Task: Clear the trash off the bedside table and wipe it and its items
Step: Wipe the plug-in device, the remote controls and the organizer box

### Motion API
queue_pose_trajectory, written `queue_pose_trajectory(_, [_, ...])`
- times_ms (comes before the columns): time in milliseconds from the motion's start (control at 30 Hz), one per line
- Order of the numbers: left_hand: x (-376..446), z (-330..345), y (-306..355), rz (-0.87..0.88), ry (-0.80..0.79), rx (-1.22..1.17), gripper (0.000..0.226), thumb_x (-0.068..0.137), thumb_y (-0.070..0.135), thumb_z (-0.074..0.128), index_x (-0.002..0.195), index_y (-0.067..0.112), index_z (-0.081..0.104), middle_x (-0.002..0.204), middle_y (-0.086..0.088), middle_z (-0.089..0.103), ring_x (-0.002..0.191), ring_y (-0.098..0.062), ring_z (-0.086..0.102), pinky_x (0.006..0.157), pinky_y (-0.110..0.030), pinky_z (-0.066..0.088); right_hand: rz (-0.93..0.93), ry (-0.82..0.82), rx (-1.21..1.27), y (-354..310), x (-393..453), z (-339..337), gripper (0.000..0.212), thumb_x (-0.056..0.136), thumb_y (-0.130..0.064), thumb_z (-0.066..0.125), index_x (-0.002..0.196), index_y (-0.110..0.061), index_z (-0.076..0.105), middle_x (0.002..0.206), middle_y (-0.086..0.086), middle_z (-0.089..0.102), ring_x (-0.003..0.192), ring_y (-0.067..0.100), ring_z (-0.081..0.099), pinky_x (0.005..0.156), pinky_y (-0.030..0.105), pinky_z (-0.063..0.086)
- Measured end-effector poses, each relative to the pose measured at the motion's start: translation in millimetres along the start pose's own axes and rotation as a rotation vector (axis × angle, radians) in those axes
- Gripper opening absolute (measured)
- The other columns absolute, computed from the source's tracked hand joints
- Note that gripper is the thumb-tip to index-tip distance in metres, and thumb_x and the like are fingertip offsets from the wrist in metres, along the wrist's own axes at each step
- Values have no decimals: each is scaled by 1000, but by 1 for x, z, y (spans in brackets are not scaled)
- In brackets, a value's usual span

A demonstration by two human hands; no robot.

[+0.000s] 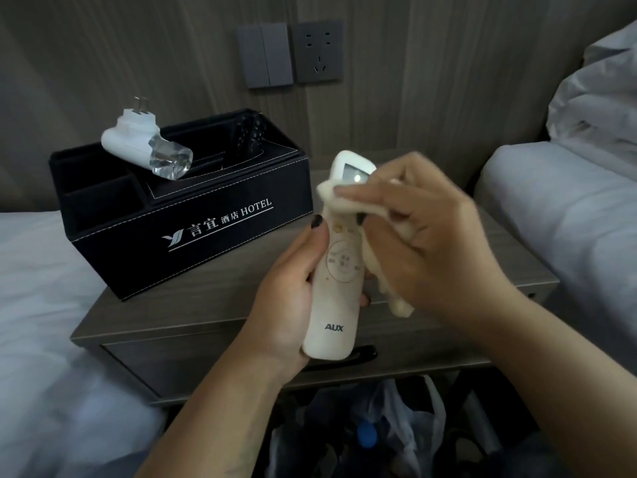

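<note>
My left hand (293, 291) grips a white AUX remote control (336, 294) upright above the grey bedside table (213, 305), thumb along its left edge. My right hand (427, 243) holds a cream cloth (348, 203) and presses it across the remote just below its small screen. The cloth's loose end hangs down on the remote's right side. A black hotel organiser box (193, 229) stands on the table at the back left. On top of that box lies a white plug-in device (144, 146) with a clear bottle, and two dark remotes (250, 134) stand in its rear slot.
Beds with white sheets flank the table, one on the left (41, 305) and one on the right (565, 215). Wall switches (265, 55) and a socket (319, 51) sit above the table. A plastic bag of trash (389, 429) lies on the floor below the drawer.
</note>
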State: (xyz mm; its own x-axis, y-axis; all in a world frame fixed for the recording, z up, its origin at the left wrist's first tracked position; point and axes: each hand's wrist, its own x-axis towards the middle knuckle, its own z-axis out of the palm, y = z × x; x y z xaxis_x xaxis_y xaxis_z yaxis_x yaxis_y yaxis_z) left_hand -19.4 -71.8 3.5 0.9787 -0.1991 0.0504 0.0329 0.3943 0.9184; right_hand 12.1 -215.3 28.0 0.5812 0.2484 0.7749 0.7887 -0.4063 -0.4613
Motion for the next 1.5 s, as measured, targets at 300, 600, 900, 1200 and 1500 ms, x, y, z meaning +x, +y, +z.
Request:
queue_pose_trajectory(300, [5, 1, 3, 159, 54, -30, 34, 90, 37, 45, 112, 21, 65, 88, 1, 73, 79, -12, 70, 64, -23, 55, 118, 17, 11, -14, -9, 16, 33, 88, -6, 52, 117, -4, 67, 98, 2, 57, 82, 8, 59, 70, 22, 53])
queue_pose_trajectory(600, [6, -6, 11, 92, 148, -154, 58, 80, 44, 52, 125, 8, 59, 94, -9, 68, 80, -19, 67, 68, -29, 55, 176, -72, 140, -23, -12, 15, 30, 87, -4, 55, 112, -10, 71, 93, -1, 58, 80, 5, 60, 65, 13, 49])
queue_pose_trajectory(900, [6, -7, 15, 130, 124, -84, 37, 82, 43, 53, 101, 17, 72, 85, -1, 73, 73, -14, 70, 62, -26, 57, 94, 6, 112, -10, -6, 18, 29, 89, 6, 56, 115, -1, 67, 96, 7, 53, 81, 4, 55, 68, 14, 47])
queue_pose_trajectory(1200, [11, -2, 16, 68, 8, -53, 43, 91, 51, 44, 92, 25, 77, 84, 0, 74, 71, -13, 70, 57, -26, 55, 133, 164, 27, -3, 10, 3, 32, 91, 0, 54, 120, -7, 66, 99, 1, 50, 90, 0, 52, 77, 12, 46])
queue_pose_trajectory(1500, [11, -9, 22, 7, 26, -219, 47, 97, 49, 42, 88, 19, 78, 78, -2, 73, 69, -15, 70, 59, -26, 56, -42, -148, 183, -15, 4, 13, 35, 85, 6, 55, 117, -3, 67, 97, 11, 54, 85, 16, 57, 72, 20, 48])
